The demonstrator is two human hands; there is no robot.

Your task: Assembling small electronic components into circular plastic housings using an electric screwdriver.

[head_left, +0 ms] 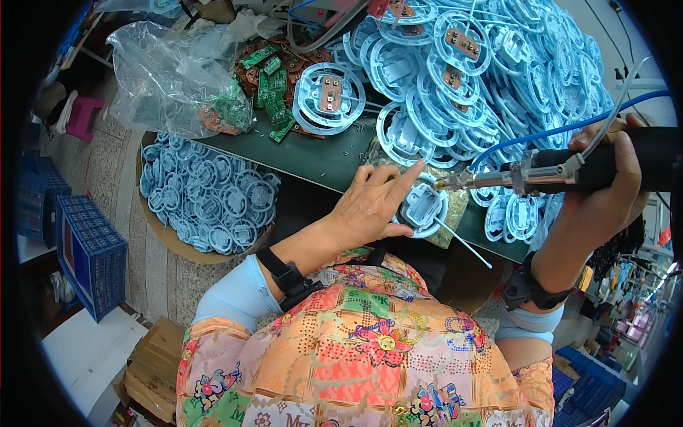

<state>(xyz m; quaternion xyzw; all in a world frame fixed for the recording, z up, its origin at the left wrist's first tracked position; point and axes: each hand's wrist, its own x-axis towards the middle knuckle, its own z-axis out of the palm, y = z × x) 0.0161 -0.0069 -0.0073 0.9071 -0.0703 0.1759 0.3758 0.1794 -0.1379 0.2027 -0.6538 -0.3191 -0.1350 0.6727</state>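
Observation:
My left hand [364, 204] grips a light blue round plastic part [422, 207] at the table's front edge, with fingertips on its far rim and the thumb at its near left side. Beneath it lies a yellowish pad [459, 217]. A thin pale rod [466, 245] sticks out from the part toward the lower right. My right hand [615, 178] is wrapped around the black grip of a power screwdriver [548, 178], held almost level. Its tip reaches the far right rim of the part; whether they touch I cannot tell.
Similar blue parts, some with brown boards, form a large pile [548, 78]. Green circuit boards [274, 96] and a clear plastic bag [156, 85] lie farther left. Below the table's left edge, a carton [153, 220] holds smaller blue parts. A blue hose [562, 129] runs to the screwdriver.

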